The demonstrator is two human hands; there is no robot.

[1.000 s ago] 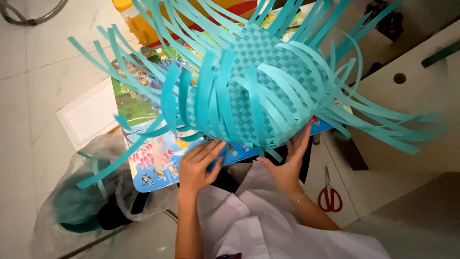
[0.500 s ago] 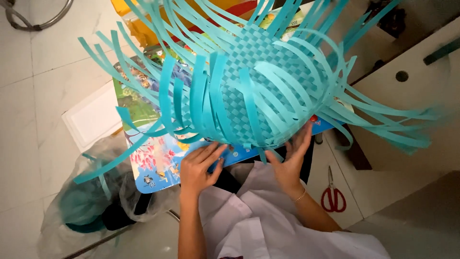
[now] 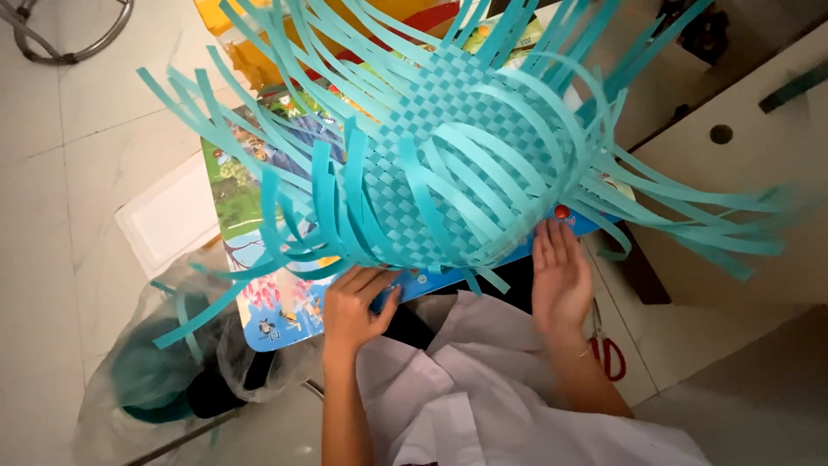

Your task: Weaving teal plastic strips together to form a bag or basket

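on white floor tiles [image 3: 52, 216], two hands, left hand [image 3: 355, 304] and right hand [image 3: 561, 280], touch one woven basket [image 3: 448, 164].

Fingertips of both hands and much of the picture board [image 3: 285, 315] under the woven strips [image 3: 448, 155].

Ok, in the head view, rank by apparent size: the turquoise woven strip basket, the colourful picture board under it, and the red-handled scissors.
1. Turquoise woven strip basket, though it sits nearest the camera, which enlarges it.
2. Colourful picture board, partly hidden beneath.
3. Red-handled scissors, clearly smallest.
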